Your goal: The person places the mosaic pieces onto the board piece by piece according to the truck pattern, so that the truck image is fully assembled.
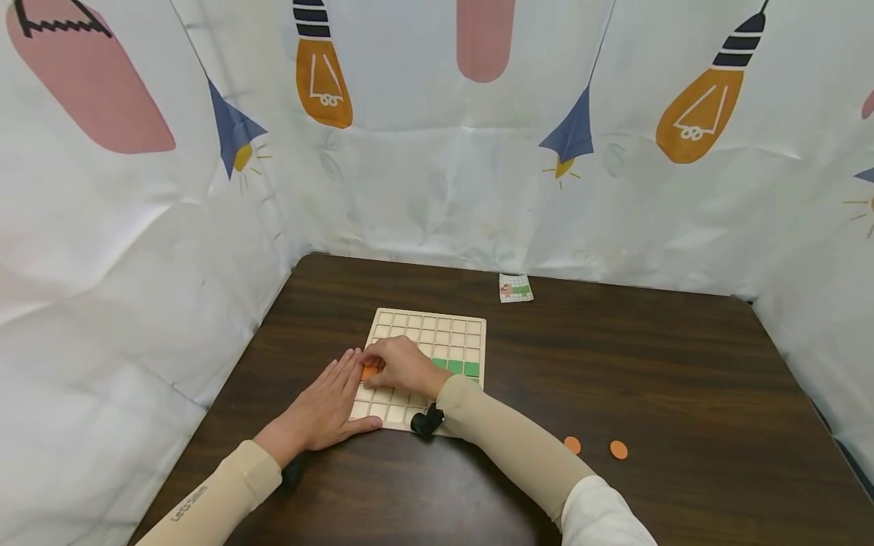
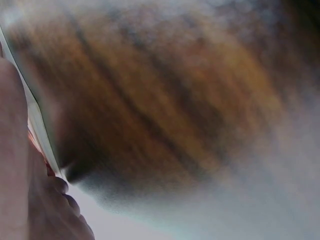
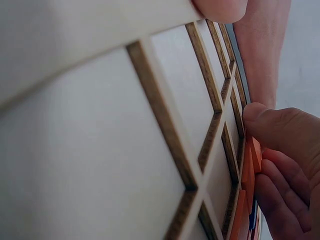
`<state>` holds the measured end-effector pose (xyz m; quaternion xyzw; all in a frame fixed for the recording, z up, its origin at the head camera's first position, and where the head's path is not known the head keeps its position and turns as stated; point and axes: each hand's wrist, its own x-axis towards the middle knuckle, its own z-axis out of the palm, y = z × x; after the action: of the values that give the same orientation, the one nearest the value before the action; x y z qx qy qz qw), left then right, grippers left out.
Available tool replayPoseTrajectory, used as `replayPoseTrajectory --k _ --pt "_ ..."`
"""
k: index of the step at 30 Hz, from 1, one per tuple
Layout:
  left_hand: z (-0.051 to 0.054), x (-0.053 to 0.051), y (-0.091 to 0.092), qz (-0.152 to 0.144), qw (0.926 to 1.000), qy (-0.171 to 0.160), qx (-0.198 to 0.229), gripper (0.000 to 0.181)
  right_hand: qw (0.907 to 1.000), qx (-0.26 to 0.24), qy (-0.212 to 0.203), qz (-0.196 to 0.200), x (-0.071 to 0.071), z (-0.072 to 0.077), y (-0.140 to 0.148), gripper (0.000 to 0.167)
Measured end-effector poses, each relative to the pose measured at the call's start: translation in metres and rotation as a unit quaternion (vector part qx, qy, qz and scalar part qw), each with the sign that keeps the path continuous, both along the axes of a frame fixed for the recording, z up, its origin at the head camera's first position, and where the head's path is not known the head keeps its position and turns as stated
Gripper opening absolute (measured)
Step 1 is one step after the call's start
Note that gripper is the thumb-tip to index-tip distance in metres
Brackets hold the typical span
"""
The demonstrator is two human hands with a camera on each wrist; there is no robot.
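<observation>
A pale wooden grid board (image 1: 423, 324) lies on the dark table. My right hand (image 1: 406, 366) reaches across it and pinches an orange piece (image 1: 369, 372) at the board's left side. In the right wrist view, its thumb (image 3: 282, 130) and curled fingers close around orange pieces (image 3: 255, 155), just above the grid. My left hand (image 1: 328, 406) lies along the board's left edge, fingers straight and thumb extended to the front edge. Several green tiles (image 1: 455, 367) fill cells on the board's right side. My right hand and wrist hide part of the grid.
Two orange discs (image 1: 572, 445) (image 1: 618, 450) lie on the table (image 1: 683, 379) to the right of my right forearm. A small printed card (image 1: 515, 288) with a coloured grid sits at the table's back edge. Patterned white cloth (image 1: 437, 189) hangs behind and beside the table.
</observation>
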<state>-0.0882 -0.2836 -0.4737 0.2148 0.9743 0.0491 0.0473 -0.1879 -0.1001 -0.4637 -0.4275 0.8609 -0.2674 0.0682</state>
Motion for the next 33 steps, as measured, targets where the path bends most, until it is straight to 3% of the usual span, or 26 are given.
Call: replayPoseTrajectory --k 9,22,33 --pt "0.001 0.0 0.001 -0.002 1.0 -0.004 0.001 0.108 0.9999 0.002 -0.011 -0.004 0.001 0.003 0.004 0.04" --pt "0.001 0.0 0.002 -0.002 1.0 0.007 -0.001 0.107 0.9999 -0.011 0.006 0.001 0.0 0.008 0.015 0.041" --pt "0.006 0.0 0.001 0.01 0.9999 -0.002 -0.002 0.108 0.9973 -0.045 -0.045 -0.038 -0.008 0.025 0.053 0.044"
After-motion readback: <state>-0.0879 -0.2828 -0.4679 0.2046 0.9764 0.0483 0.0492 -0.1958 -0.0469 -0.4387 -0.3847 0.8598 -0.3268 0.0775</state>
